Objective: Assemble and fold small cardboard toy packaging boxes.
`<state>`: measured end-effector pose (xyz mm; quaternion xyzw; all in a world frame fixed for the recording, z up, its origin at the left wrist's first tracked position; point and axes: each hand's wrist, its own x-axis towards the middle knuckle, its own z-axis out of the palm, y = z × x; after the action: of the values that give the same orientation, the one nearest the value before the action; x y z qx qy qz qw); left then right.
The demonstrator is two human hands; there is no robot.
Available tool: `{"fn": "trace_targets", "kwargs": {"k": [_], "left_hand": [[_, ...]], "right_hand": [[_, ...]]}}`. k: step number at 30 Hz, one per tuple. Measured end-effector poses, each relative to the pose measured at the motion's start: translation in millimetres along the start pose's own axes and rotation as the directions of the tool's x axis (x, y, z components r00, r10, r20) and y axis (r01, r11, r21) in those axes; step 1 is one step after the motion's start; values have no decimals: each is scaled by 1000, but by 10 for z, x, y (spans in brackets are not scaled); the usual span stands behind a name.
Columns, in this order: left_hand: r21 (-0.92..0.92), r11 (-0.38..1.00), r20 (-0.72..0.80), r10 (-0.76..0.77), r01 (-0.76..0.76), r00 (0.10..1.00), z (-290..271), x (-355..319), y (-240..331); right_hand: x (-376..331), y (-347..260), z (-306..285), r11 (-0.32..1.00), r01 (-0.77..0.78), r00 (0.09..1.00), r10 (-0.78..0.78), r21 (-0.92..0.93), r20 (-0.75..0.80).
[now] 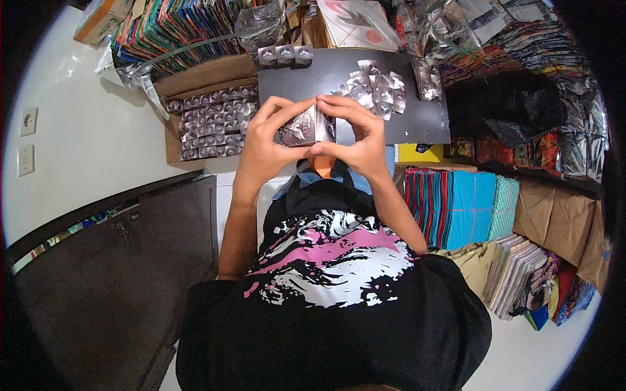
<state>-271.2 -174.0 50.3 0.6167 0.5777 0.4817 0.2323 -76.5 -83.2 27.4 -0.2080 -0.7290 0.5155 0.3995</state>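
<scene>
Both of my hands hold a small dark box (pixel 304 128) with a silvery print, raised over the near edge of a dark tabletop (pixel 287 85). My left hand (pixel 270 133) curls around its left side, and my right hand (pixel 357 133) grips the right side; the fingertips meet along the top edge and the thumbs press below. Beyond my right hand, several small flattened dark packets (pixel 378 88) lie in a loose spread on the tabletop. Three little boxes (pixel 285 56) stand in a row at its far left, and a short stack of similar ones (pixel 427 79) sits at the right.
An open cardboard carton (pixel 171 140) packed with rows of similar little boxes (pixel 218 124) stands at the left. Colourful packets (pixel 182 32) fill the back. Folded turquoise cloth (pixel 471 205) and brown paper bundles (pixel 554 215) are stacked at the right. A dark cabinet (pixel 117 293) stands at the near left.
</scene>
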Motion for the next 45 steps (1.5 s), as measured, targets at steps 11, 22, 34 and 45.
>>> {"fn": "trace_targets", "kwargs": {"k": [11, 22, 34, 45], "left_hand": [[-492, 870, 154, 49, 34, 987, 163, -66, -381], [-578, 814, -200, -205, 53, 958, 675, -183, -278], [-579, 815, -163, -127, 9, 978, 522, -134, -261], [-589, 807, -104, -135, 48, 985, 451, -95, -234]], "right_hand": [[-19, 141, -17, 846, -256, 964, 187, 467, 190], [-57, 114, 113, 871, -285, 941, 334, 400, -57], [-45, 99, 44, 858, -207, 974, 226, 470, 16], [-36, 123, 22, 880, -188, 979, 203, 435, 13]]}}
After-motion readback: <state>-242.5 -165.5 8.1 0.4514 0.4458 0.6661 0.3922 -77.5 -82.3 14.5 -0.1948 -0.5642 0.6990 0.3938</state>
